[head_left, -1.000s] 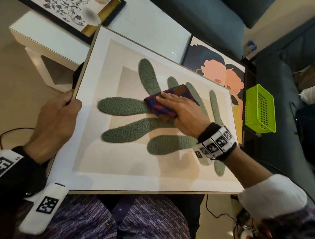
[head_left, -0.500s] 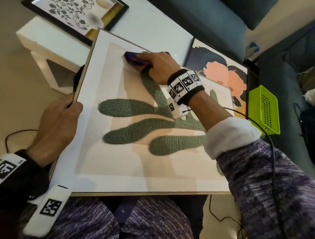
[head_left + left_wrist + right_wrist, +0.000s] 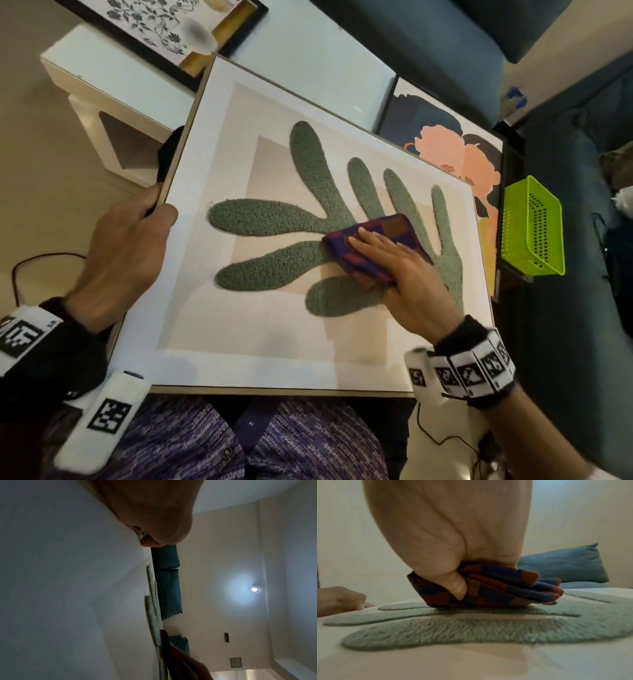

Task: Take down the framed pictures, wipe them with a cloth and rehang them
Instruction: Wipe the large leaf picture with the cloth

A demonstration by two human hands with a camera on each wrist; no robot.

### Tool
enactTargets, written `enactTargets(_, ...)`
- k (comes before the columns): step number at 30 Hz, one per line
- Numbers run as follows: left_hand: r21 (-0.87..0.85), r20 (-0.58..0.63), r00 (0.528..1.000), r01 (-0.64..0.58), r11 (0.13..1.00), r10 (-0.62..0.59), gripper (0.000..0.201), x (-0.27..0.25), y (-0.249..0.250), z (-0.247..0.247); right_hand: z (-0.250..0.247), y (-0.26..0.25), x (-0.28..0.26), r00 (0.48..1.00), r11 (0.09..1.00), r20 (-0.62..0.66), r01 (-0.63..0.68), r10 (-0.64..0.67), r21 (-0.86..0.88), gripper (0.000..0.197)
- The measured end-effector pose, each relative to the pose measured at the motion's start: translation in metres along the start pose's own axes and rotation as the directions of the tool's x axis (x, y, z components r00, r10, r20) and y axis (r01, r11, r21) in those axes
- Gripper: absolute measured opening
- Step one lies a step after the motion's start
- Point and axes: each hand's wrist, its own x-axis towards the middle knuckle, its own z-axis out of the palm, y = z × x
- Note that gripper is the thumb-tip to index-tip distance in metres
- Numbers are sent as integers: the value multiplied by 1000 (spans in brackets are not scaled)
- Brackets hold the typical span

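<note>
- The room: a white table (image 3: 308, 61) ahead of the person, a blue sofa (image 3: 565, 308) to their right, a green basket (image 3: 532, 228) on a ledge beside it.
- Two more pictures wait: a floral print (image 3: 154, 24) in a black frame on the table's far corner, and a portrait (image 3: 452, 150) leaning just behind the picture in hand. Whether either has been wiped cannot be told.
- The frame (image 3: 219, 113), a pale mount with a raised green leaf shape (image 3: 274, 219), lies face up across the person's lap, its far edge over the table. Its long axis runs left to right across the body.
- The left hand (image 3: 126, 246) clamps the frame's left edge, thumb on the face and fingers curled under, steadying it.
- The right hand (image 3: 407, 274) is the nearer one to the work: fingers flat on top of the folded cloth (image 3: 373, 253) and thumb tucked into its folds, as the right wrist view shows, so it grips the cloth while pressing it down.
- The cloth sits on the middle of the leaf, right of centre. From it the unwiped-looking mount spreads in every direction, most of it toward the left hand and the near edge.
- My judgement: wiping is mid-way; the next strokes should run along the long axis, with the left grip resisting the push. Rehanging is not yet begun.
</note>
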Motion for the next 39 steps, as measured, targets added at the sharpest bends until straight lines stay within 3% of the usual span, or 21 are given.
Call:
enactTargets(6, 9, -20, 1000, 18, 1000, -18, 23, -1, 4, 1, 11, -38, 11, 992, 986, -44, -114, 121, 125, 67)
enactTargets(11, 37, 2, 1000, -9, 999, 8, 22, 0, 0, -2, 18, -99, 45, 996, 988, 61, 55, -65, 148, 76)
enactTargets(14, 26, -1, 1000, -2, 1000, 2, 23, -1, 0, -4, 21, -111, 50, 991, 989, 81, 92, -102, 119, 77)
enactTargets(17, -17, -4, 1000, 7, 1000, -7, 20, -2, 1, -4, 16, -85, 34, 1000, 993, 26, 2, -5, 115, 70)
enactTargets(20, -36, 16, 1000, 24, 999, -23, 38, -3, 4, -3, 14, -57, 12, 989, 983, -28, -143, 147, 114, 70)
enactTargets(23, -41, 32, 999, 15, 999, -14, 51, -3, 7, -2, 21, -64, 9, 981, 980, -44, -187, 190, 63, 75)
enactTargets(31, 0, 7, 1000, -15, 1000, 15, 58, -1, 10, 0, 49, -154, 51, 995, 994, 19, 98, -100, 56, 77)
enactTargets(34, 2, -4, 1000, -10, 1000, 10, 57, -2, 11, -1, 40, -132, 48, 995, 993, 20, 95, -96, 71, 75)
enactTargets(39, -43, 10, 1000, 16, 999, -16, 60, -3, 11, 0, 18, -86, 33, 994, 994, 15, -105, 104, 25, 80)
